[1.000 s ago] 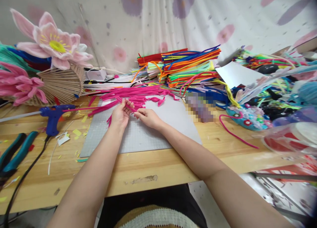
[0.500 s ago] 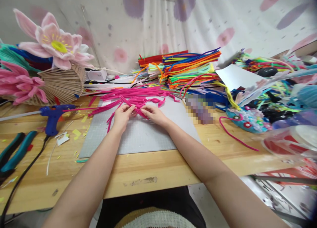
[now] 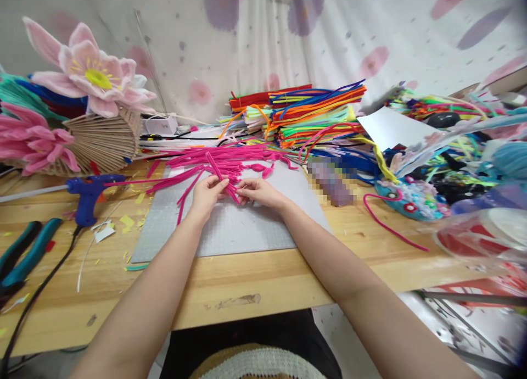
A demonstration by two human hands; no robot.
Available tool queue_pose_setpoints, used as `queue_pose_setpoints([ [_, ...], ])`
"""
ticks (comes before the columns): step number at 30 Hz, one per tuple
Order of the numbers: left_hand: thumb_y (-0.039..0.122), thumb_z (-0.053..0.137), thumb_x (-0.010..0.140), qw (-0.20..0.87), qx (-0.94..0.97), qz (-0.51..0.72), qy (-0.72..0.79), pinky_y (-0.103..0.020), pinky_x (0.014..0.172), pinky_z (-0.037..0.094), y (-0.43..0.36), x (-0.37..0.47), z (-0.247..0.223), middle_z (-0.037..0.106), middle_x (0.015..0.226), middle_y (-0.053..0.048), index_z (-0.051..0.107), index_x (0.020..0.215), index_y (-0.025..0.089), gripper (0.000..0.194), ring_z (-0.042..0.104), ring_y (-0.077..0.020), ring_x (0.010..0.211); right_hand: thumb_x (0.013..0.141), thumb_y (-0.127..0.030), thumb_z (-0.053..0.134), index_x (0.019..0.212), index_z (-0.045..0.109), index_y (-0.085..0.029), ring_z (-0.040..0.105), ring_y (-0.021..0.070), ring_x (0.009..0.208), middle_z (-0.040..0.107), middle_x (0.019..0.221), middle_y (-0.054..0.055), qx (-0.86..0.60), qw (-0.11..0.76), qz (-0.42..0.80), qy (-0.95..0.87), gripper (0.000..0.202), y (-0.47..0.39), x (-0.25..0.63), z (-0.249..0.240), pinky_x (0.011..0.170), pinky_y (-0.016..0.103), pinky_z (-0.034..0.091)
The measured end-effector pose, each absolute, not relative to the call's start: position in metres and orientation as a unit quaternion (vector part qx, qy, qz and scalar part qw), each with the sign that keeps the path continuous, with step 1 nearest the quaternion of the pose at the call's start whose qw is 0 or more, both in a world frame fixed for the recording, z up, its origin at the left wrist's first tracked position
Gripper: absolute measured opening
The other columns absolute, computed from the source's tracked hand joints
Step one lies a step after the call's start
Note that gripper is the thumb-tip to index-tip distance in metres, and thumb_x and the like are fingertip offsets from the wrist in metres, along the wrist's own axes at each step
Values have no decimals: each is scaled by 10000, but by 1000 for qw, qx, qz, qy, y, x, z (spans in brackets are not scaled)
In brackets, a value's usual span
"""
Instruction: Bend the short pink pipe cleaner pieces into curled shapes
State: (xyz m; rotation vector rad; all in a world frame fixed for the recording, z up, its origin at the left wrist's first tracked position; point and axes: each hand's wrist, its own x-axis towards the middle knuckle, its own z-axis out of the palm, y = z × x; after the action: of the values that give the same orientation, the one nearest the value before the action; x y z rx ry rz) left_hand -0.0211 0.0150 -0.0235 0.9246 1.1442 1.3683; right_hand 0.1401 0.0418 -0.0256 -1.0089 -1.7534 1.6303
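Observation:
Between my hands, over the grey cutting mat [image 3: 247,230], is a bright pink pipe cleaner [image 3: 214,166] that looks doubled and slants down to the right. My left hand [image 3: 208,194] pinches it about the middle with thumb and fingers. At its lower end, my right hand [image 3: 261,193] has its fingertips closed on it. Just behind my hands lies a pile of pink pipe cleaners [image 3: 201,156]. Several shaped pink pieces [image 3: 267,171] rest at the pile's right side. My fingers partly hide the held piece.
At left are a blue glue gun [image 3: 86,198] with a black cord, teal-handled pliers [image 3: 31,252] and a fan [image 3: 102,140] with fuzzy flowers. Bundles of coloured pipe cleaners [image 3: 317,112] are stacked behind. To the right stand a flower-decorated blue piece [image 3: 411,200] and a clear tub [image 3: 486,233].
The pink pipe cleaner has tipped more upright, its upper end now standing out above my left hand. Both hands have shifted slightly right.

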Motion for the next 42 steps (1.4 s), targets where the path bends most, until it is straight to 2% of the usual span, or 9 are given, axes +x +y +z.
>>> queue_pose_setpoints([
  [6, 346, 794, 482, 542, 394, 569, 477, -233, 522, 485, 13, -23, -19, 666, 701, -21, 683, 815, 135, 410, 574, -103, 535, 824, -321, 530, 806, 448, -178, 599, 89, 484, 650, 578, -11, -351, 227, 649, -636, 166, 39, 143, -23, 414, 151, 382],
  [12, 358, 799, 471, 547, 399, 563, 474, -258, 583, 496, 12, -20, -20, 682, 727, -39, 689, 798, 134, 411, 602, -128, 587, 766, -364, 595, 777, 485, -161, 563, 68, 509, 618, 603, -23, -315, 243, 630, -667, 231, 38, 142, -23, 447, 158, 391],
  [19, 362, 799, 463, 537, 418, 543, 492, -256, 606, 487, 13, -16, -25, 705, 840, -67, 702, 806, 137, 422, 616, -160, 704, 676, -323, 661, 702, 457, -166, 395, 37, 376, 461, 440, -94, -338, 279, 602, -668, 259, 38, 135, -26, 382, 159, 286],
  [28, 281, 801, 473, 568, 417, 548, 450, -272, 678, 487, 11, -13, -25, 700, 803, -64, 684, 780, 126, 363, 624, -155, 718, 710, -260, 596, 672, 454, -167, 325, 31, 348, 416, 401, -97, -389, 270, 586, -658, 175, 38, 133, -24, 358, 164, 209],
  [32, 276, 807, 472, 585, 416, 539, 441, -302, 705, 497, 10, -14, -24, 694, 771, -53, 678, 807, 136, 386, 635, -168, 725, 743, -309, 569, 675, 475, -157, 333, 32, 366, 452, 444, -76, -358, 240, 604, -670, 191, 39, 139, -18, 363, 173, 206],
  [37, 249, 799, 499, 615, 421, 519, 419, -346, 764, 504, 11, -18, -24, 691, 796, -53, 675, 866, 136, 403, 644, -175, 742, 765, -344, 555, 696, 471, -160, 406, 37, 424, 503, 520, -63, -304, 242, 639, -663, 214, 42, 144, -21, 423, 171, 304],
  [42, 228, 792, 501, 587, 420, 534, 440, -318, 747, 509, 12, -18, -26, 687, 782, -48, 652, 896, 127, 432, 641, -158, 737, 751, -360, 574, 714, 451, -167, 459, 49, 450, 545, 538, -51, -322, 258, 640, -648, 232, 42, 144, -25, 438, 170, 335],
])
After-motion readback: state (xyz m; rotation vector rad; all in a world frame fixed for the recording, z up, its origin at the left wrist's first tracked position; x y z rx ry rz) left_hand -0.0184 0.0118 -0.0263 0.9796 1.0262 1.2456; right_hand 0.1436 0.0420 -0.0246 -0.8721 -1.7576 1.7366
